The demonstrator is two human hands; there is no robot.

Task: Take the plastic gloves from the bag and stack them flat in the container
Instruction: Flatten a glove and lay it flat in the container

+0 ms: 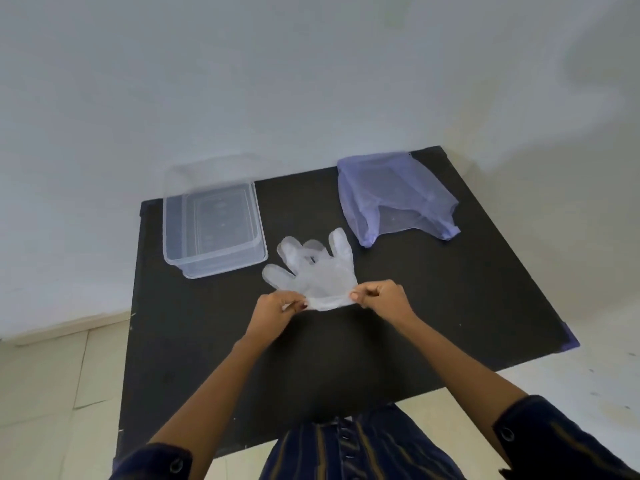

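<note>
A clear plastic glove [317, 268] lies spread flat on the black table [433, 289], fingers pointing away from me. My left hand [273, 311] pinches the left corner of its cuff and my right hand [381, 297] pinches the right corner. The clear rectangular container [211, 230] stands open at the back left, just left of the glove, with nothing visible inside. The pale purple plastic bag [394, 195] lies at the back right, its mouth toward me; its contents are hard to make out.
The table stands against a white wall at the back. Tiled floor shows to the left and right of the table. My striped dark shirt fills the bottom edge.
</note>
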